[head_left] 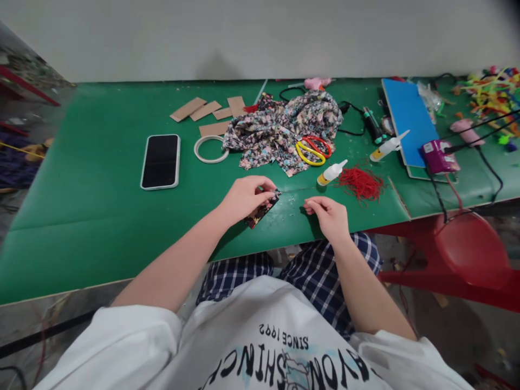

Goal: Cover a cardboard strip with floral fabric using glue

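Note:
My left hand (246,199) holds a small flat piece covered in dark floral cloth (263,210) between thumb and fingers, just over the green table. To its right, my right hand (328,216) is closed with thumb and fingertips pressed together; whatever is between them is too small to make out. Beyond the right hand lie a white glue bottle with a yellow label (331,173) and a tangle of red threads (361,183). Red-and-yellow scissors (312,150) rest on crumpled floral fabric (280,123).
A phone (161,162), a tape roll (211,149) and cardboard pieces (188,109) lie on the green table (101,179). Rightward are a second glue bottle (385,148), a blue board (412,119), a purple box with cables (439,156) and a red stool (471,246).

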Demonstrator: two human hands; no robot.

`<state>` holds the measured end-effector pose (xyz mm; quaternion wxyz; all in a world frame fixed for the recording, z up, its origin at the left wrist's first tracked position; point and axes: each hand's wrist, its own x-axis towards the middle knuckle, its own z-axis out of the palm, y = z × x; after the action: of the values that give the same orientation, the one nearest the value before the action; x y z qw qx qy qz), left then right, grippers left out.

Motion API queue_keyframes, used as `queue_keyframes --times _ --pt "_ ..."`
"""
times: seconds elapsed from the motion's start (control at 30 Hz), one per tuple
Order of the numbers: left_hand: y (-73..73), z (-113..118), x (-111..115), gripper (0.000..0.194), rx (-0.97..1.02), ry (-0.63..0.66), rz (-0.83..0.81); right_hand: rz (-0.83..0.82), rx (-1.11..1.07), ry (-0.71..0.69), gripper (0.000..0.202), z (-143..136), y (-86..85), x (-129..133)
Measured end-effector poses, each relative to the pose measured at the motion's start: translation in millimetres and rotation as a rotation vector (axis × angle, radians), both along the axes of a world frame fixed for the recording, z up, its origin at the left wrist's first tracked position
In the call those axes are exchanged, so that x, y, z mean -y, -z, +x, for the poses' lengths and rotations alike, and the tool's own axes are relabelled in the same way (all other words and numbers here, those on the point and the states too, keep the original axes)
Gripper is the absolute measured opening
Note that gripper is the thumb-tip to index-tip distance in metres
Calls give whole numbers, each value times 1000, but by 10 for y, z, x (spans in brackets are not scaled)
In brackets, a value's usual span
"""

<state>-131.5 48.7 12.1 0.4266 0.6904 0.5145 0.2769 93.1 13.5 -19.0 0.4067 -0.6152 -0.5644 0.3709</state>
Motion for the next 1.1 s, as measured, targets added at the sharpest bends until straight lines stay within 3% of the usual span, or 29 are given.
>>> queue_keyframes --times 0.27,0.53,0.73,0.83,0.97,1.1 --pt "-40 -412 -53 19 -120 -70 -19 109 213 64 20 -8 -8 -15" --pt "173 -591 -107 24 -213 -127 82 392 346 -249 15 -426 -57 -159" --pt "152 -645 -100 21 -243 -188 181 236 309 -11 19 -480 -57 -172" --pt "120 -650 -82 22 -226 -212 167 167 270 8 19 -374 29 -147" --pt "123 -643 -80 22 -198 -223 141 238 255 3 23 -294 117 -118" --pt "151 -641 -88 19 -148 -211 103 195 185 128 14 -319 114 -112"
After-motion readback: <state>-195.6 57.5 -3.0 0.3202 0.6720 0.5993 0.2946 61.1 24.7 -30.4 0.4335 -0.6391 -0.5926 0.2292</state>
